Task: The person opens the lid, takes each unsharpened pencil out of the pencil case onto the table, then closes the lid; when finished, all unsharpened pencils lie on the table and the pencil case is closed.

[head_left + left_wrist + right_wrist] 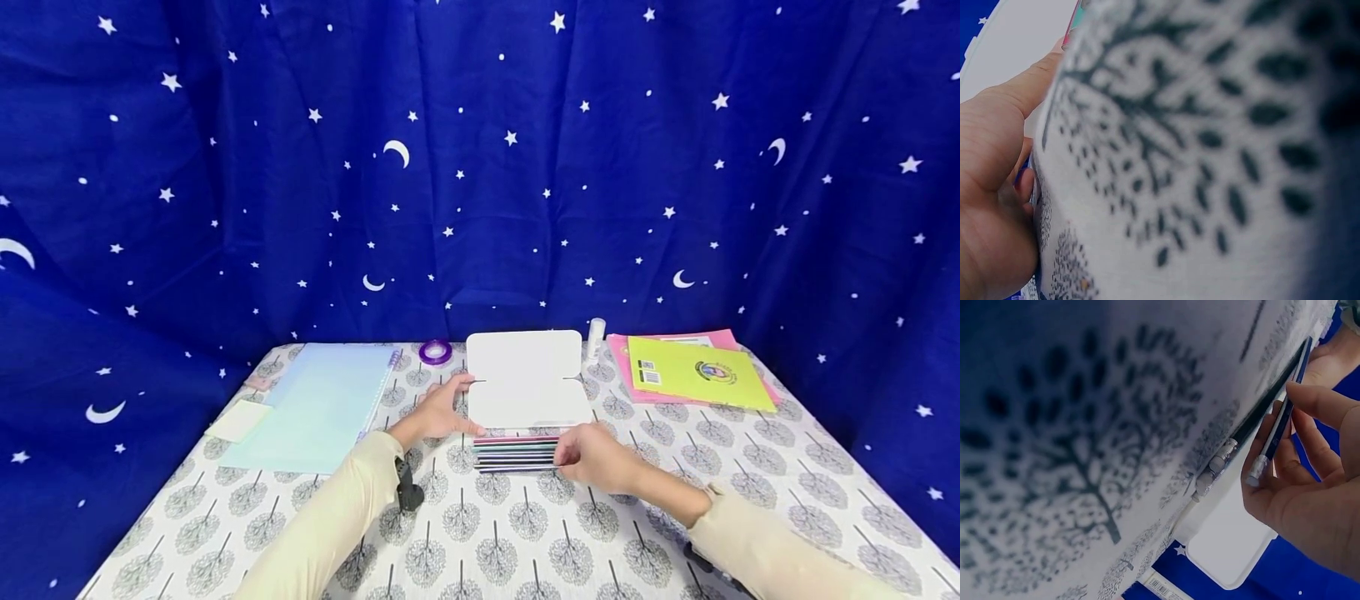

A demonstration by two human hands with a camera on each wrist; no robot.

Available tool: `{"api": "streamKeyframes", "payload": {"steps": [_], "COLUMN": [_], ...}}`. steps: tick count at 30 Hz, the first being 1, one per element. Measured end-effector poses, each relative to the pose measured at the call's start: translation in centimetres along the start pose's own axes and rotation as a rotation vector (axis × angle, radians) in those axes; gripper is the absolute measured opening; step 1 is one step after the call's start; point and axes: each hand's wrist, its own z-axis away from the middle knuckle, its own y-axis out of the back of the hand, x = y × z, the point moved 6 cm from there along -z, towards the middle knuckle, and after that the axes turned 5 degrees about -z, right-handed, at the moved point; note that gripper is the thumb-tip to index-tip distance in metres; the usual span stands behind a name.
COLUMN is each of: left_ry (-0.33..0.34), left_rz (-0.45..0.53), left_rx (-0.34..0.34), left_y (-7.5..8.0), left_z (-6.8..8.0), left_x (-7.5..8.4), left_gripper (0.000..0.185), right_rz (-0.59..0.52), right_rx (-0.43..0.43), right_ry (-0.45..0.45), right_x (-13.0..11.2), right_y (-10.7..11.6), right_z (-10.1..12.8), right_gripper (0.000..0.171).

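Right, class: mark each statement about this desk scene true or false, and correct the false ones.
1. The right hand touches the row of pencils. True.
2. The white case lies open, just beyond the pencils. True.
3. The purple tape roll sits on the yellow-green booklet. False: it lies on the tablecloth, left of the case.
4. The left hand holds the glue stick. False: it rests at the case's left edge; the glue stick stands apart, right of the case.
5. The light blue folder lies on the left. True.
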Motion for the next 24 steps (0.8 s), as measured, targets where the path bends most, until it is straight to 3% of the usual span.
{"api": "streamKeyframes", "payload": {"steps": [10, 24], "left_ry": [0.004, 0.005], "left_rz": [0.003, 0.029], "left_rx": [-0.001, 0.001], "left_y": [-0.05, -0.04], "left_z": [0.11, 0.19], "left_x": [0.11, 0.05], "left_gripper": [0.105, 0.105], "right_rz": [0.089, 0.071], "right_rx": [0.016, 0.010], "right_ry": [-0.005, -0.014], "right_x": [0.04, 0.37], "right_y": [-0.20, -0.10], "right_z": [-0.23, -0.44], "right_gripper": [0.020, 0.017]}}
